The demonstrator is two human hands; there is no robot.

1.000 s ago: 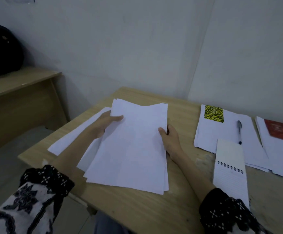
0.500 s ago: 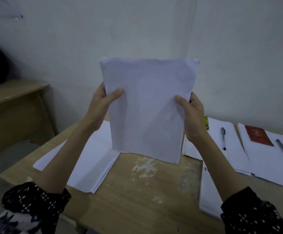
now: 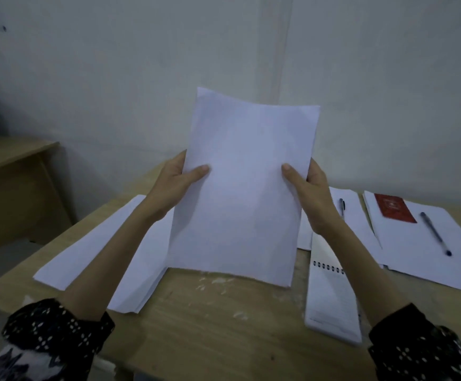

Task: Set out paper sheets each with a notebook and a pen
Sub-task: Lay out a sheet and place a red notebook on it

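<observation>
We see white sheets (image 3: 240,188) in hands; white stack (image 3: 108,259) on tan wood table (image 3: 210,334). White spiral notebook (image 3: 328,303), black coil. Red notebook (image 3: 394,211) on white paper (image 3: 422,259). Dark pens (image 3: 435,233). Our sleeves (image 3: 56,328) black, white-dotted. Wall (image 3: 114,78) pale grey.

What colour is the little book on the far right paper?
Red, in the head view.

Held paper stack (image 3: 240,188) hides middle paper set's (image 3: 361,229) notebook; right pen (image 3: 435,234) blurred.
</observation>
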